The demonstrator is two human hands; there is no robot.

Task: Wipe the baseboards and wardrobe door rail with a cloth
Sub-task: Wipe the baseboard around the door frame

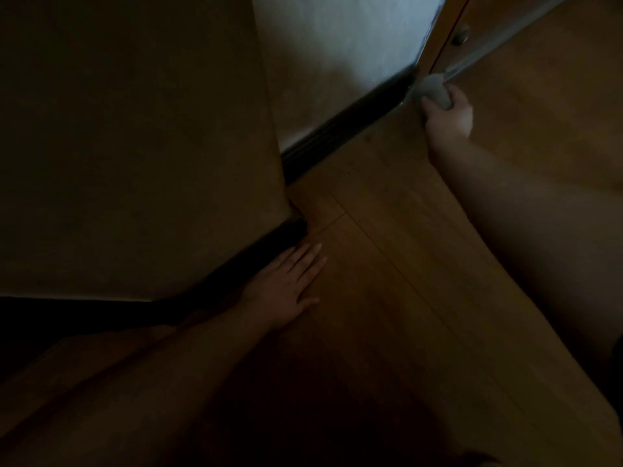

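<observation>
The room is dim. A dark baseboard (347, 124) runs along the foot of a pale wall, up to a wooden wardrobe door (445, 35) at the top right. My right hand (446, 116) grips a bunched grey cloth (433, 91) and holds it against the far end of that baseboard, where it meets the door frame. A second stretch of dark baseboard (249, 261) follows the nearer wall round the corner. My left hand (290, 288) rests flat on the wooden floor beside it, fingers straight.
A wall corner (283, 183) juts out between the two baseboard stretches. Wooden laminate floor (421, 264) fills the middle and right. A round knob (460, 37) sits on the wardrobe door, and a pale rail strip (495, 45) runs along its foot.
</observation>
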